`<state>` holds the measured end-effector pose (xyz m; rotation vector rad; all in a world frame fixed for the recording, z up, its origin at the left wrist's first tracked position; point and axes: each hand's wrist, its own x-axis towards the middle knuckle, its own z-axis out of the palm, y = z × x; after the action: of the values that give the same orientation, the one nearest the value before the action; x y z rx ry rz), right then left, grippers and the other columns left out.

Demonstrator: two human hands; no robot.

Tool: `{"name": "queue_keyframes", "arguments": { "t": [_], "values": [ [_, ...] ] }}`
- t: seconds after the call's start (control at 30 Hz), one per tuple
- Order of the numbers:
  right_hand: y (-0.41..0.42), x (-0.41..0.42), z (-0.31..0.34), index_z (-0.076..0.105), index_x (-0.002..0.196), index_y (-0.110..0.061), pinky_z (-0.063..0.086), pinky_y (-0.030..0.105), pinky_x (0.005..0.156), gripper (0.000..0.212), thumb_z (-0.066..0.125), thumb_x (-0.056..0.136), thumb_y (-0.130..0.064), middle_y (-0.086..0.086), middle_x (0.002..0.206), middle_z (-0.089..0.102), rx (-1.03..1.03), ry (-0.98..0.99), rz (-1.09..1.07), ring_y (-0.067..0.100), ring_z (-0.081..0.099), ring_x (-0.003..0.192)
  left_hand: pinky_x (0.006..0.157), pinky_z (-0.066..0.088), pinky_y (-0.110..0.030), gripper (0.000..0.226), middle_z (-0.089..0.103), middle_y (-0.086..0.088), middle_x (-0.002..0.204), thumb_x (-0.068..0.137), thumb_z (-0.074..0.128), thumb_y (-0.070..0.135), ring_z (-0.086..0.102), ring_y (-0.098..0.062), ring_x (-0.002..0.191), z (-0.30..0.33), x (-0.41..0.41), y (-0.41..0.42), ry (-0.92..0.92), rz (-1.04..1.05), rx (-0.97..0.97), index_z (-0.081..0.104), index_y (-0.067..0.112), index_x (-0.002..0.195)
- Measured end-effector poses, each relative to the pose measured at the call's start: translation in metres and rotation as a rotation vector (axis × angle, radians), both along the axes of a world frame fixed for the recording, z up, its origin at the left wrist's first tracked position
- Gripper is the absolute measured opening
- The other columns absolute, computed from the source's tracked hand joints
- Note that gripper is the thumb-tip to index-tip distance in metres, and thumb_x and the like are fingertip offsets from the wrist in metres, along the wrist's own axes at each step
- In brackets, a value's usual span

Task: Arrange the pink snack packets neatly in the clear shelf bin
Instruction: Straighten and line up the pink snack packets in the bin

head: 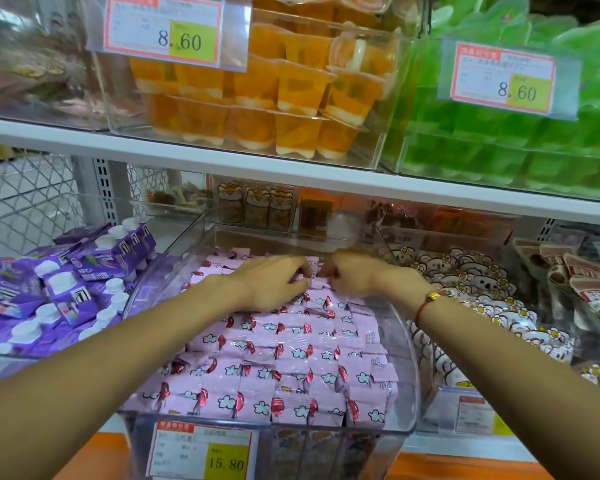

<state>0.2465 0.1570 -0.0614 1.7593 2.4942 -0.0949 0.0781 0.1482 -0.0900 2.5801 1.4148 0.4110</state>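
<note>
The clear shelf bin [409,344] stands in the middle of the lower shelf, filled with several rows of pink snack packets [284,355] printed with white clouds and red shapes. Both of my hands reach to the back of the bin. My left hand [274,282] lies palm down on the rear packets, fingers curled over their edges. My right hand [352,271] sits right beside it, fingertips pinching a pink packet at the back row. A red string bracelet [426,303] circles my right wrist. The packets under my hands are hidden.
Purple drink cartons [66,289] fill the bin on the left. White flower-print packets [471,296] fill the bin on the right. The upper shelf edge [222,161] hangs just above, carrying orange jelly cups [257,109] and green cups [516,140]. A price tag [201,452] fronts the bin.
</note>
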Motion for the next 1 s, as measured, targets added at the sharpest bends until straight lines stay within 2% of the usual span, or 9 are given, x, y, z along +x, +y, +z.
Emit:
{"name": "queue_keyframes", "arguments": {
  "t": [0.1, 0.17, 0.23, 0.3, 0.37, 0.57, 0.7, 0.87, 1.0],
  "values": [
    [-0.01, 0.005, 0.011, 0.06, 0.122, -0.014, 0.048, 0.034, 0.09, 0.033, 0.044, 0.093, -0.012, 0.01, 0.112, 0.065, -0.006, 0.027, 0.03, 0.024, 0.059, 0.102, 0.082, 0.048, -0.036, 0.03, 0.06, -0.002, 0.118, 0.097, 0.046, 0.032, 0.057, -0.024, 0.103, 0.004, 0.006, 0.002, -0.052, 0.016, -0.032, 0.052, 0.023, 0.124],
    [-0.028, 0.013, 0.017, 0.059, 0.124, -0.017, 0.046, 0.024, 0.071, 0.034, 0.044, 0.093, -0.011, -0.005, 0.087, 0.066, 0.066, 0.162, 0.049, 0.008, 0.059, 0.081, 0.08, 0.048, -0.033, 0.03, 0.062, -0.001, 0.112, 0.097, 0.045, 0.027, 0.058, -0.024, 0.102, 0.007, 0.01, 0.004, -0.058, 0.039, -0.022, 0.054, 0.024, 0.125],
    [-0.051, 0.024, 0.015, 0.061, 0.122, -0.021, 0.037, 0.017, 0.06, 0.034, 0.048, 0.092, -0.012, -0.017, 0.066, 0.046, 0.292, 0.268, 0.033, 0.003, 0.051, 0.068, 0.076, 0.048, -0.03, 0.029, 0.064, 0.0, 0.103, 0.099, 0.043, 0.028, 0.061, -0.02, 0.093, 0.009, 0.014, 0.007, -0.08, 0.071, 0.005, 0.054, 0.027, 0.126],
    [-0.074, 0.036, 0.004, 0.062, 0.118, -0.022, 0.04, 0.024, 0.071, 0.03, 0.05, 0.091, -0.015, -0.01, 0.082, 0.052, 0.461, 0.326, -0.041, 0.013, 0.053, 0.084, 0.071, 0.05, -0.028, 0.028, 0.065, 0.001, 0.097, 0.099, 0.043, 0.029, 0.059, -0.014, 0.08, 0.012, 0.018, 0.012, -0.092, 0.097, 0.019, 0.056, 0.026, 0.124],
    [-0.087, 0.044, -0.004, 0.062, 0.113, -0.02, 0.043, 0.026, 0.072, 0.025, 0.052, 0.091, -0.019, -0.003, 0.093, 0.06, 0.468, 0.438, -0.133, 0.013, 0.054, 0.081, 0.074, 0.052, -0.03, 0.026, 0.065, 0.001, 0.102, 0.099, 0.043, 0.027, 0.06, -0.015, 0.082, 0.015, 0.025, 0.019, -0.061, 0.119, 0.041, 0.061, 0.024, 0.118],
    [-0.1, 0.049, -0.015, 0.064, 0.111, -0.022, 0.041, 0.026, 0.064, 0.025, 0.048, 0.093, -0.025, -0.006, 0.082, 0.065, 0.48, 0.556, -0.165, 0.013, 0.058, 0.072, 0.085, 0.051, -0.034, 0.029, 0.065, 0.002, 0.113, 0.093, 0.055, 0.038, 0.06, -0.021, 0.099, 0.012, 0.043, 0.032, 0.081, 0.179, 0.069, 0.063, 0.025, 0.118],
    [-0.101, 0.054, -0.012, 0.065, 0.111, -0.022, 0.047, 0.03, 0.069, 0.027, 0.047, 0.092, -0.026, -0.003, 0.087, 0.069, 0.426, 0.575, -0.117, 0.014, 0.061, 0.077, 0.073, 0.044, -0.029, 0.027, 0.065, -0.002, 0.106, 0.091, 0.058, 0.038, 0.058, -0.021, 0.094, 0.012, 0.054, 0.039, 0.228, 0.191, 0.215, 0.065, 0.021, 0.112],
    [-0.104, 0.055, -0.014, 0.066, 0.108, -0.024, 0.041, 0.026, 0.066, 0.025, 0.046, 0.093, -0.029, -0.005, 0.091, 0.069, 0.411, 0.594, -0.088, 0.01, 0.059, 0.078, 0.071, 0.044, -0.028, 0.019, 0.063, -0.002, 0.105, 0.094, 0.055, 0.029, 0.055, -0.018, 0.088, 0.009, 0.059, 0.043, 0.123, 0.274, 0.132, 0.066, 0.017, 0.104],
    [-0.104, 0.055, -0.015, 0.068, 0.105, -0.023, 0.039, 0.025, 0.065, 0.024, 0.047, 0.094, -0.027, -0.007, 0.092, 0.068, 0.417, 0.62, -0.096, 0.008, 0.058, 0.076, 0.078, 0.039, -0.029, 0.013, 0.053, 0.0, 0.114, 0.095, 0.053, 0.022, 0.047, -0.02, 0.106, 0.005, 0.061, 0.043, 0.069, 0.297, 0.284, 0.061, 0.017, 0.103]
  ]
}}
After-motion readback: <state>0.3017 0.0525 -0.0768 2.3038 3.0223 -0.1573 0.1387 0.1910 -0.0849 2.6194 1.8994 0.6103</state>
